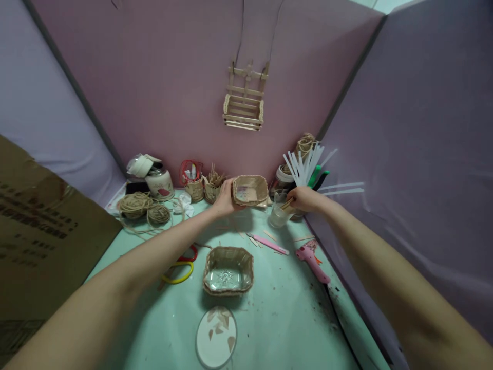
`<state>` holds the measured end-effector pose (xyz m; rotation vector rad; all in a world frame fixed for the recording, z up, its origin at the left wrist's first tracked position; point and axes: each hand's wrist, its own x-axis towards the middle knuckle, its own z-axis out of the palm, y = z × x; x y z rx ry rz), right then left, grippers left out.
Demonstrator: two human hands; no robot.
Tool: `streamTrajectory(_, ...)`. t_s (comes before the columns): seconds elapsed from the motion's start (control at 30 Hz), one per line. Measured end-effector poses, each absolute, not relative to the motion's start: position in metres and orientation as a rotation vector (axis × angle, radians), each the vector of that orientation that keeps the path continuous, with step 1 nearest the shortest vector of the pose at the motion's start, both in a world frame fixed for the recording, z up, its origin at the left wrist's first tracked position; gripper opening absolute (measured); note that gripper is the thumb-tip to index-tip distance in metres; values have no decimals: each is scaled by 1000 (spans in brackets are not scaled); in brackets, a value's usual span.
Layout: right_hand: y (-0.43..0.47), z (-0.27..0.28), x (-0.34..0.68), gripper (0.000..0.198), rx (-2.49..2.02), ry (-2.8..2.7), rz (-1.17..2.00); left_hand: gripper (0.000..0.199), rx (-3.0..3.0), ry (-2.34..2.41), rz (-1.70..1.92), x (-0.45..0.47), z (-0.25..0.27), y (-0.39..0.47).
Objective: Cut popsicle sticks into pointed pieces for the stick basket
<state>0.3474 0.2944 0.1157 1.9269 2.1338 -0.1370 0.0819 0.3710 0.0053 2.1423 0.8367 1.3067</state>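
Observation:
My left hand (226, 199) grips the left side of a small twine-wrapped basket (250, 199), raised at the back of the table with its opening towards me. At the back right, my right hand (304, 198) is closed on thin brown sticks (288, 204), whose ends reach into a clear glass (278, 218). A second twine-wrapped basket (228, 277) with a clear plastic inside stands at the middle of the table. In front of it lies a white oval plate (215, 344) with small brown pieces on it.
Red and yellow scissors (177, 272), a pink cutter knife (272, 243) and a pink glue gun (314, 262) lie around the middle basket. Twine balls (134, 204) are at left, white glue sticks (306, 167) at right. A small wooden rack (244, 103) hangs on the back wall.

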Motion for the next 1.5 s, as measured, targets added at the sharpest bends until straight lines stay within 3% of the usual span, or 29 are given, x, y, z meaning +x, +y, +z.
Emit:
streamTrajectory(0.57, 291, 107, 347, 26, 1911, 2214, -158, 89, 2169, 919, 1214, 70, 0, 336)
streamTrajectory(0.9, 271, 155, 353, 19, 2080, 2257, -10, 96, 2044, 926, 1102, 79, -11, 335)
streamTrajectory(1.03, 264, 171, 354, 26, 2129, 2286, 41, 96, 2007, 900, 1079, 82, -15, 335)
streamTrajectory(1.5, 262, 177, 353, 30, 2162, 2299, 45, 97, 1967, 867, 1081, 84, -14, 335)
